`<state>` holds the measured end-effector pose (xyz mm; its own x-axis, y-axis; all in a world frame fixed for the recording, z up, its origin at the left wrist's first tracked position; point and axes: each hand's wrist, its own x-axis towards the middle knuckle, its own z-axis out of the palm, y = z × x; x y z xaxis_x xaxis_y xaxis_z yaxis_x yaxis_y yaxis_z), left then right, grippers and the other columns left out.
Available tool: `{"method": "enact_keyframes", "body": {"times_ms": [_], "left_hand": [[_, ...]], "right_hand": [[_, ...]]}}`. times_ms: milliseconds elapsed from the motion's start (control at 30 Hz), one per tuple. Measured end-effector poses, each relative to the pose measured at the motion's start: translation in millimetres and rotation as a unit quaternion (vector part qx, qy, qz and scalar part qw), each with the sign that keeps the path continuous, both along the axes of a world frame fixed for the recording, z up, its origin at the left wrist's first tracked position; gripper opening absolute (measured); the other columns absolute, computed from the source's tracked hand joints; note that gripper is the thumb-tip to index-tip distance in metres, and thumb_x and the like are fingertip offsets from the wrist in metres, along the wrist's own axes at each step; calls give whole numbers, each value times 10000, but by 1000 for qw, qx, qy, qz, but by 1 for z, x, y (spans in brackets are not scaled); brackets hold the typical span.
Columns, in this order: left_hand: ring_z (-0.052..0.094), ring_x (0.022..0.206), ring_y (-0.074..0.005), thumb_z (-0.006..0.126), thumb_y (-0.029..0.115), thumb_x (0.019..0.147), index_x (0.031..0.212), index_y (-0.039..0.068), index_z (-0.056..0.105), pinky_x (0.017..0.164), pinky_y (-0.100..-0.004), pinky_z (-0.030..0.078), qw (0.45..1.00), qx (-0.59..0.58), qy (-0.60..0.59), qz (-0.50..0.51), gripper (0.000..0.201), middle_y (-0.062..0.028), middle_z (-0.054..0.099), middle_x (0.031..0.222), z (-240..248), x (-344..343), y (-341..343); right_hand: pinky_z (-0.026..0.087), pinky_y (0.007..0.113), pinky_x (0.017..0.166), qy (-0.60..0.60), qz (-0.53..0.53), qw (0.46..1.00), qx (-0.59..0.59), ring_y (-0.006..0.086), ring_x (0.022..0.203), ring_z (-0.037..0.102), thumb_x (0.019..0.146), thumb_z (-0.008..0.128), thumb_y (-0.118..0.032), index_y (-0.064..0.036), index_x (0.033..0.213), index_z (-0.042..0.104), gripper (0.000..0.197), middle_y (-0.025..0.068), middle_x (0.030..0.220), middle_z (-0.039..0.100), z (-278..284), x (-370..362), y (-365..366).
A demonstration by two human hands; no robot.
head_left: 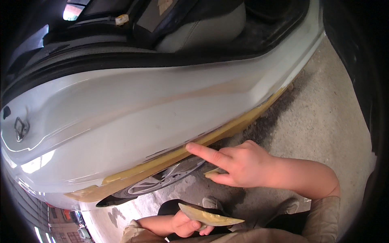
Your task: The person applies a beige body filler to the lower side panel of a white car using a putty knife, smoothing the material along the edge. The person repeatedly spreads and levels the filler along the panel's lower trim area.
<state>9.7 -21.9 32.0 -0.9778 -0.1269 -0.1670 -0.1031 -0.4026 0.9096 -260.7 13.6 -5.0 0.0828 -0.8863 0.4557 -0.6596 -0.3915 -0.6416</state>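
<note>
Currently Under Touch: Yellow Band on the Car's Lower Edge

The yellow band follows the bottom edge of the pale car panel, running both left and right of the extended index fingertip. That fingertip appears to rest on the band's upper border, where dark streaks mark the join.

The right hand has its index finger straight and its other fingers bent. A yellow-smeared piece shows at the thumb and seems pinched there; most of it is hidden by the hand. The left hand, below the pointing finger, is closed round a thin plate carrying yellow material, its pointed end aimed right.

Assessment: the step reads as feeling or smoothing the join. Pressure should be light and even, with the fingertip drawn along the border rather than across it, as a hard press could groove soft material. The pinched piece should be kept off the panel, and the plate level and clear.

Beyond the fingers, the wheel lies just below the band, and concrete floor extends to the right.
</note>
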Motion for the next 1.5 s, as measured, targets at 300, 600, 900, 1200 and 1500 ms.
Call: {"method": "enact_keyframes", "body": {"times_ms": [300,600,900,1200,1500], "left_hand": [[573,568,-213,436,448,1105,1056,-100,604,514,-330,441,1000,-17,-9,-13,575,-128,641,736,-1,6,-2],[574,557,-216,413,376,1112,1029,-68,605,510,-335,454,999,-26,20,-16,491,-134,640,729,-6,2,3],[590,559,-223,422,331,1110,1040,-57,600,531,-364,492,989,-89,114,-34,432,-130,643,736,-11,-18,6],[505,654,-125,351,396,1139,1465,-58,419,585,-263,436,998,52,19,-4,563,-93,593,875,-12,-11,13],[540,630,-118,314,404,1152,1414,-22,472,563,-262,452,977,198,-7,-76,524,-68,586,825,-16,-18,3]], "right_hand": [[503,313,402,125,-61,987,-81,147,396,485,734,784,-177,-306,1539,536,852,-23,555,385,14,1,-10],[514,309,436,127,-20,985,-119,143,426,541,838,602,-109,-308,1636,372,854,7,561,490,18,-4,-20],[494,266,433,145,18,975,-169,110,435,496,826,640,-157,-297,1572,492,774,-31,597,403,21,4,-2],[601,349,622,-226,188,956,19,266,685,738,803,881,-298,-180,1645,308,1026,80,847,739,-9,-29,62],[628,338,697,-296,252,921,-27,270,795,775,807,899,-188,-118,1616,372,968,108,1060,769,-9,-15,67]]}}
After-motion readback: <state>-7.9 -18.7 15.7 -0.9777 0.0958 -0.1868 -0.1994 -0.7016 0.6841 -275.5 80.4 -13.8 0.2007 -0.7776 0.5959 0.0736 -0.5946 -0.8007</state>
